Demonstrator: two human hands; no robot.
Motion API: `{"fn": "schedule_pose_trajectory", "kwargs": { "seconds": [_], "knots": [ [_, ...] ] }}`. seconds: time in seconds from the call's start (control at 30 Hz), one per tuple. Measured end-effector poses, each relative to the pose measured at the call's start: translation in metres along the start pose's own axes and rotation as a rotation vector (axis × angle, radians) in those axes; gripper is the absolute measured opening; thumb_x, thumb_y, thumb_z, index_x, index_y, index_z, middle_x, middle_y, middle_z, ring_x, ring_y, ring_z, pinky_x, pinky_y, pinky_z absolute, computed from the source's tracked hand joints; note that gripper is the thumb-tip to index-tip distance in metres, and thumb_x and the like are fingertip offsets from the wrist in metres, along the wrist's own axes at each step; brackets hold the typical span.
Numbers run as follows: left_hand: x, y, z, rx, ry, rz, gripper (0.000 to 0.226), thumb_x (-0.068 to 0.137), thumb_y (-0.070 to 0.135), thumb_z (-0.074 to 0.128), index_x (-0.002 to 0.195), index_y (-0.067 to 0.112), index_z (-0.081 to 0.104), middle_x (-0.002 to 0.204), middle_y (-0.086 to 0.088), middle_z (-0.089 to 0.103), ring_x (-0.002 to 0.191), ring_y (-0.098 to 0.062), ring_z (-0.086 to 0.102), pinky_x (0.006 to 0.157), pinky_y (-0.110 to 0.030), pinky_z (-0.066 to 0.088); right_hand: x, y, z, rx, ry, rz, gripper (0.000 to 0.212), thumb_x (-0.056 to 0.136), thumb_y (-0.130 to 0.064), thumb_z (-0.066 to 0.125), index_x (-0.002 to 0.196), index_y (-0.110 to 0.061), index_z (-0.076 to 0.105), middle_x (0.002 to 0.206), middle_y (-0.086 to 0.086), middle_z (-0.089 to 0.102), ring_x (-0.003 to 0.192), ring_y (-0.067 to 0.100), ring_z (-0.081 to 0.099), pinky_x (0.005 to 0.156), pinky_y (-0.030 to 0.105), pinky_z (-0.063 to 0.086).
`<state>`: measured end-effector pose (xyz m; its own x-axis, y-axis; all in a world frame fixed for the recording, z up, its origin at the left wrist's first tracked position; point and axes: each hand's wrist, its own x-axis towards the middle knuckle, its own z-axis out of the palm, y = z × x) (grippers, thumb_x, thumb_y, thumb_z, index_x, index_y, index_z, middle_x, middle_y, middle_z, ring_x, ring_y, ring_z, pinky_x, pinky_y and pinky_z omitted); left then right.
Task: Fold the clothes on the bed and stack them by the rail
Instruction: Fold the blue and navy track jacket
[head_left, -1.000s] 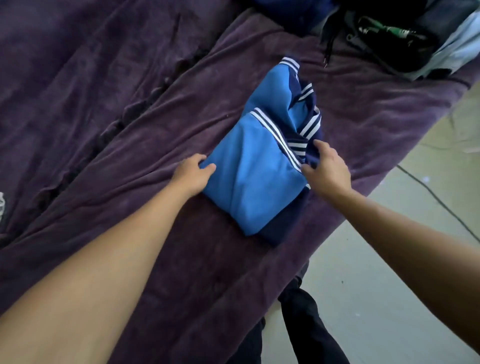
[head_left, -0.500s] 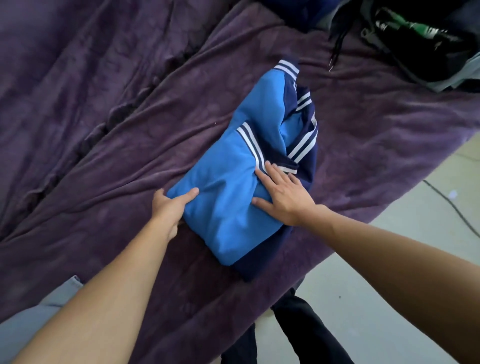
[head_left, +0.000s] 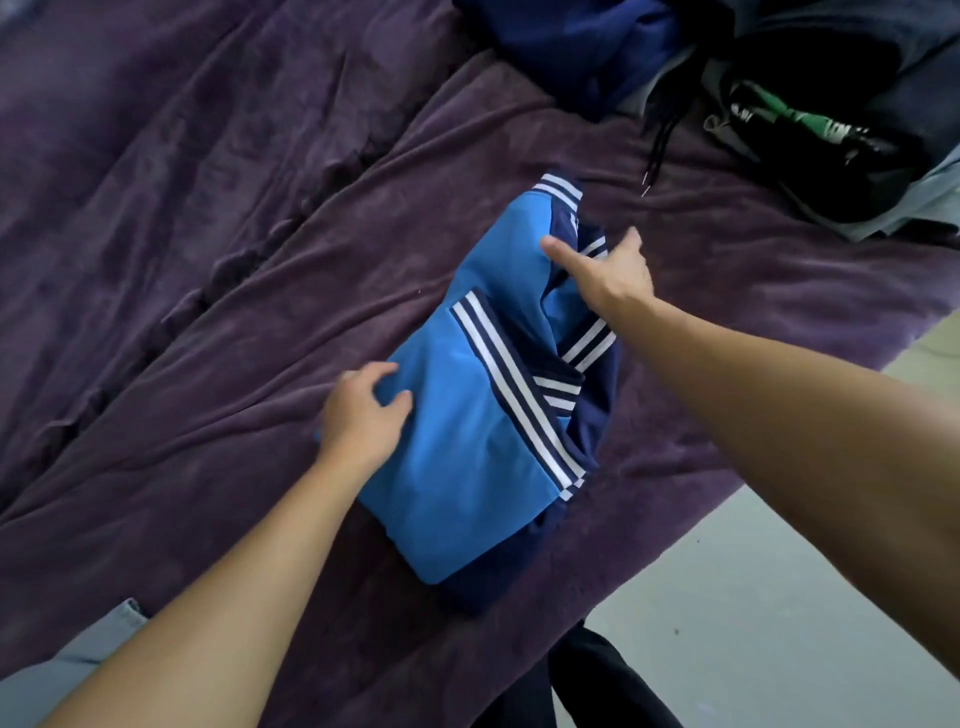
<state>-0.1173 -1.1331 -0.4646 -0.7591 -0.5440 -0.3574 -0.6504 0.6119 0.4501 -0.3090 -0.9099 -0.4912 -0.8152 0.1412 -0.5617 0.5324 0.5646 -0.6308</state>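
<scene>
A half-folded blue jacket (head_left: 467, 457) with navy panels and white stripes lies on the purple bed cover (head_left: 218, 291), near the bed's right edge. My left hand (head_left: 363, 415) is at the jacket's left edge, its thumb and curled fingers closing on the blue fabric. Across the fold, my right hand (head_left: 613, 275) reaches to the jacket's far end. Its thumb lies stretched over the blue cloth and its fingers curl down into the striped navy part.
A pile of unfolded dark clothes (head_left: 810, 104) with a black drawstring (head_left: 657, 145) lies at the bed's far right corner. A grey garment (head_left: 78, 660) shows at the lower left. The pale floor (head_left: 779, 623) runs along the right, with my dark trousers (head_left: 587, 680) below.
My right hand has left the middle of the jacket, where it lay flat, and moved up to the far end. My left hand stays at the left edge.
</scene>
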Motion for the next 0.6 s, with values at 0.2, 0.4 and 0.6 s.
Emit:
{"fn": "schedule_pose_trajectory", "kwargs": {
  "seconds": [0.2,0.4,0.6],
  "knots": [
    [0.015,-0.008,0.000,-0.165,-0.280,-0.115,0.042,0.087,0.023,0.065,0.128,0.028,0.059,0.132,0.003,0.057,0.121,-0.018,0.053,0.106,-0.038,0.041,-0.014,-0.025,0.014,0.178,0.043,-0.087,0.039,0.061,-0.027,0.079,0.094,-0.012,0.064,0.089,0.000,0.068,0.079,0.016,0.065,0.073,0.036,0.056],
    [0.015,-0.026,-0.036,-0.630,-0.462,-0.227,0.023,0.093,0.003,0.053,0.112,0.011,0.064,0.094,-0.002,0.065,0.081,-0.011,0.055,0.068,-0.019,0.044,-0.159,0.018,0.041,-0.242,0.102,-1.240,0.028,0.081,-0.017,0.056,0.107,-0.026,0.062,0.101,-0.006,0.053,0.085,0.018,0.052,0.057,0.029,0.039],
    [0.036,-0.064,-0.065,-0.441,-0.159,-0.242,0.027,0.095,0.027,0.056,0.118,0.014,0.061,0.111,-0.009,0.065,0.099,-0.018,0.057,0.085,-0.031,0.045,-0.188,0.109,0.079,-0.979,-0.206,-1.298,0.031,0.085,-0.025,0.054,0.114,-0.024,0.065,0.132,0.001,0.055,0.107,0.026,0.054,0.079,0.034,0.048]
  ]
}}
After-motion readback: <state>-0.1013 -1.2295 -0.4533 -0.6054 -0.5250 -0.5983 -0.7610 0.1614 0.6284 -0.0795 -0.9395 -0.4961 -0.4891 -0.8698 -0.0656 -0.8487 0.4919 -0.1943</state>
